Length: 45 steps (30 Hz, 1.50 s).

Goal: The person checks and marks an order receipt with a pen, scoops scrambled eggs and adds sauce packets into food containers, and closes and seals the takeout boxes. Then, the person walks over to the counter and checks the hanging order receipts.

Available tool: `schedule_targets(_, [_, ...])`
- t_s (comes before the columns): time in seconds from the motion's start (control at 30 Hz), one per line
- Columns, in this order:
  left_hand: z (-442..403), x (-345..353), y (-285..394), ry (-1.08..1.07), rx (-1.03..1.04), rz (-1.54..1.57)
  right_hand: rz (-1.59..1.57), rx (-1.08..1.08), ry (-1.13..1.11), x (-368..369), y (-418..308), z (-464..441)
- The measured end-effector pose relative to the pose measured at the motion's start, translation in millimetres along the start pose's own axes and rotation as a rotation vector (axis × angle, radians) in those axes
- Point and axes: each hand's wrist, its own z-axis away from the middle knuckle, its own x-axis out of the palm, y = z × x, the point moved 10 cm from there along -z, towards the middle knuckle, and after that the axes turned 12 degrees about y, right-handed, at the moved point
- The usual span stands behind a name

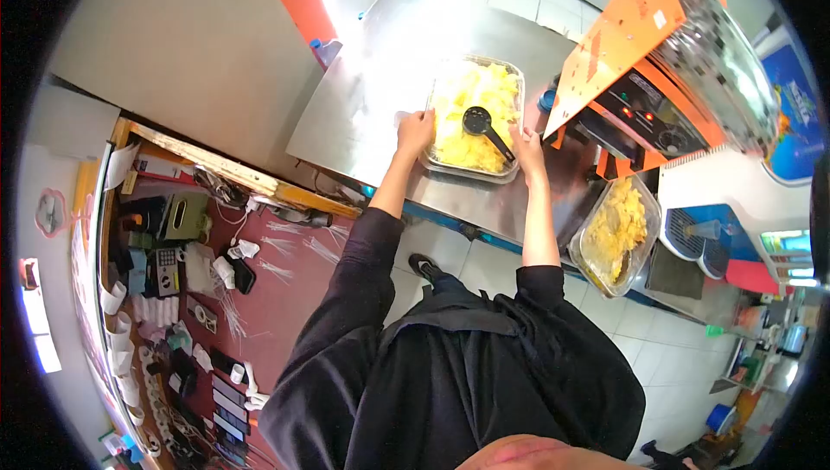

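A clear plastic container [432, 161] full of yellow food chunks [471, 137] sits on the metal counter in front of me. On top of the chunks lies a black scoop [476, 121] with holes in its bowl, its handle pointing toward the near right corner. My left hand [416, 133] grips the container's left side, fingers closed at the rim. On the opposite side, my right hand [528, 154] holds the rim close to the scoop's handle end. Some of its fingers are hidden, and I cannot tell whether it touches the handle.
An orange machine [618, 55] with a control panel and film roll stands to the right. Near it, a second clear container [650, 202] of yellow pieces sits at the counter's edge. The metal counter [346, 115] extends left. A reddish desk [285, 297] at lower left carries phones and cables.
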Motion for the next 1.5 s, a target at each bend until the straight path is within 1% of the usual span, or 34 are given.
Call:
schedule_targets(0.03, [-2, 1, -2, 0.028, -0.033, 0.007, -0.040, 0.088, -0.121, 20, 44, -34])
schedule_targets(0.07, [0, 1, -8, 0.067, -0.075, 0.014, -0.062, 0.057, -0.139, 21, 55, -47])
schedule_targets(0.1, [6, 5, -7, 0.102, -0.090, 0.198, -0.086, 0.021, -0.181, 32, 60, -59])
schedule_targets(0.13, [-11, 31, -29, 0.237, 0.160, 0.120, 0.062, -0.383, -0.147, 41, 37, -74])
schedule_targets(0.17, [2, 25, -9, 0.291, 0.367, -0.013, 0.219, -0.776, -0.011, 43, 20, -78])
schedule_targets(0.2, [-6, 41, -16, 0.192, 0.349, -0.076, 0.273, -0.879, -0.006, 44, -13, -54])
schedule_targets(0.23, [2, 36, -4, 0.217, 0.436, -0.208, 0.203, -1.044, 0.018, 44, -20, -41])
schedule_targets(0.27, [8, 26, -2, 0.309, 0.345, -0.174, 0.207, -0.945, -0.062, 44, 0, -56])
schedule_targets(0.3, [6, 32, -5, 0.220, 0.274, -0.225, 0.223, -0.774, -0.162, 41, 34, -80])
schedule_targets(0.33, [5, 37, -11, 0.186, 0.219, -0.154, 0.247, -0.607, -0.238, 40, 71, -109])
schedule_targets(0.37, [25, 6, -8, 0.315, 0.067, 0.010, 0.302, -0.522, -0.301, 37, 111, -143])
schedule_targets(0.4, [42, -10, -9, 0.335, -0.012, 0.105, 0.231, -0.412, -0.229, 21, 96, -120])
schedule_targets(0.43, [64, -19, -6, 0.343, -0.068, 0.210, 0.255, -0.204, -0.042, -5, 64, -69])
schedule_targets(0.47, [80, -22, -3, 0.326, -0.087, 0.224, 0.210, -0.147, -0.056, -13, 51, -46])
schedule_targets(0.5, [96, -28, -2, 0.302, -0.098, 0.241, 0.122, -0.063, -0.029, -20, 3, 20])
schedule_targets(0.53, [115, -36, 0, 0.304, -0.092, 0.270, 0.149, -0.125, -0.070, -28, 5, 29])
schedule_targets(0.57, [135, -47, 2, 0.309, -0.084, 0.296, 0.086, -0.097, -0.079, -42, 24, 28])
schedule_targets(0.63, [184, -77, 11, 0.425, -0.034, 0.226, 0.126, -0.120, -0.079, -70, 25, 56])
schedule_targets(0.7, [231, -93, 6, 0.349, -0.099, 0.257, 0.159, -0.133, -0.125, -90, 14, 104])
schedule_targets(0.73, [260, -108, 3, 0.386, -0.138, 0.250, 0.087, -0.070, -0.129, -98, 3, 139])
schedule_targets(0.77, [287, -119, -1, 0.387, -0.146, 0.279, 0.263, -0.310, -0.112, -114, -13, 161])
schedule_targets(0.8, [317, -136, -2, 0.328, -0.217, 0.339, 0.085, -0.035, -0.135, -114, -13, 196])
schedule_targets(0.83, [343, -145, -10, 0.332, -0.237, 0.341, 0.097, -0.077, -0.206, -117, -16, 218])
schedule_targets(0.9, [391, -169, -24, 0.383, -0.250, 0.342, 0.456, -0.303, -0.152, -136, -12, 243])
schedule_targets(0.93, [415, -185, -30, 0.436, -0.242, 0.341, 0.433, -0.341, -0.223, -136, -9, 261])
schedule_targets(1.0, [468, -223, -44, 0.543, -0.225, 0.326, 0.360, -0.274, -0.224, -135, -10, 314])
schedule_targets(1.03, [498, -244, -53, 0.604, -0.226, 0.323, 0.245, -0.288, -0.336, -129, 5, 321])
schedule_targets(1.13, [599, -313, -78, 0.820, -0.246, 0.319, 0.164, -0.443, -0.520, -103, -11, 417])
schedule_targets(1.17, [636, -339, -89, 0.890, -0.295, 0.304, 0.163, -0.459, -0.576, -90, -12, 451])
schedule_targets(1.23, [708, -383, -113, 1.044, -0.358, 0.294, 0.140, -0.549, -0.860, -58, -11, 527])
schedule_targets(1.3, [784, -426, -132, 1.145, -0.480, 0.263, 0.107, -0.583, -0.946, -35, -18, 616])
schedule_targets(1.37, [862, -460, -153, 1.331, -0.452, 0.188, 0.015, -0.974, -1.113, -15, -31, 716])
schedule_targets(1.43, [950, -493, -173, 1.525, -0.499, 0.066, -0.057, -0.848, -1.311, -2, -24, 823])
schedule_targets(1.5, [1042, -519, -186, 1.672, -0.604, -0.082, 0.018, -0.621, -1.527, 2, -1, 929])
